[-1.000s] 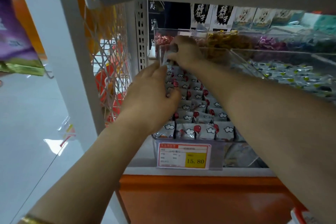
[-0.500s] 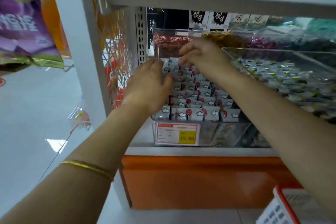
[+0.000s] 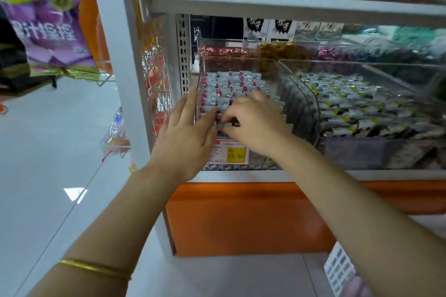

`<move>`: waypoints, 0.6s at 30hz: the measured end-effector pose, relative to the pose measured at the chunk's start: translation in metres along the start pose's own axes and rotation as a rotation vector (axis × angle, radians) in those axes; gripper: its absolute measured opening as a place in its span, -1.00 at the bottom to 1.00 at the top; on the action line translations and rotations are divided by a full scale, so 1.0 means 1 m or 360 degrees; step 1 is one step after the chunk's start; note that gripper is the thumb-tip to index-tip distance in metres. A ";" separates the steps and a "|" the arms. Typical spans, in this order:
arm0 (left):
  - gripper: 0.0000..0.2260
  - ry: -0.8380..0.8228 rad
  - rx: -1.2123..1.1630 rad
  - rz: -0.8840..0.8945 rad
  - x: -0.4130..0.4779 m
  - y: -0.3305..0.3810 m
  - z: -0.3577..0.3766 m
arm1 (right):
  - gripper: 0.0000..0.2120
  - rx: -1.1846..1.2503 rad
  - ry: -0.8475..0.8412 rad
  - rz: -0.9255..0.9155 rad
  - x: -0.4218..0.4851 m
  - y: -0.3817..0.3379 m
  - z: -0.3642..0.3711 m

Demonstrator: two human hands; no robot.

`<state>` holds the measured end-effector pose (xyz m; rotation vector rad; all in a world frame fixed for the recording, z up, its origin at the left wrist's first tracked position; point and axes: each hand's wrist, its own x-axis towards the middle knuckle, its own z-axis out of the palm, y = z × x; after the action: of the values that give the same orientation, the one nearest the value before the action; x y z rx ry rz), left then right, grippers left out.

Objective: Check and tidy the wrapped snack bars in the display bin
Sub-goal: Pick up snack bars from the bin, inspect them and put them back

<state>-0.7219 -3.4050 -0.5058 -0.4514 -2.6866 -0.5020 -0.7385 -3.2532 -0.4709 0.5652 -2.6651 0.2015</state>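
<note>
white shop shelving over an orange base, and on it the clear acrylic display bin [image 3: 260, 163], its snack bars [image 3: 231, 84] packed upright in tidy rows of glossy silver-and-red wrappers; left hand [image 3: 185, 132] lies flat-fingered against the bin's left wall, likely steadying it, while right hand [image 3: 253, 123] curls in and pinches a front-row bar, probably squaring it up

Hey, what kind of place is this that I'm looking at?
Most likely a shop's snack aisle. A price tag is stuck on the front of a clear display bin filled with wrapped snack bars, and bagged snacks hang on a rack to the left.
</note>
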 end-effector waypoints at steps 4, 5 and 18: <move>-0.56 -0.0027 0.0121 -0.0004 -0.001 -0.002 0.000 | -0.97 0.0203 -0.0175 0.0032 0.012 0.001 -0.007; -0.56 -0.0032 0.0128 -0.0005 -0.001 -0.002 -0.001 | -0.98 0.0260 -0.0213 0.0042 0.013 0.002 -0.008; -0.59 0.0243 -0.0073 0.0002 -0.006 0.013 -0.011 | -0.93 0.1418 0.0612 0.0428 -0.019 0.009 -0.035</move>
<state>-0.7088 -3.3996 -0.4954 -0.4101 -2.5330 -0.5748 -0.7141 -3.2302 -0.4473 0.3470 -2.1538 1.4488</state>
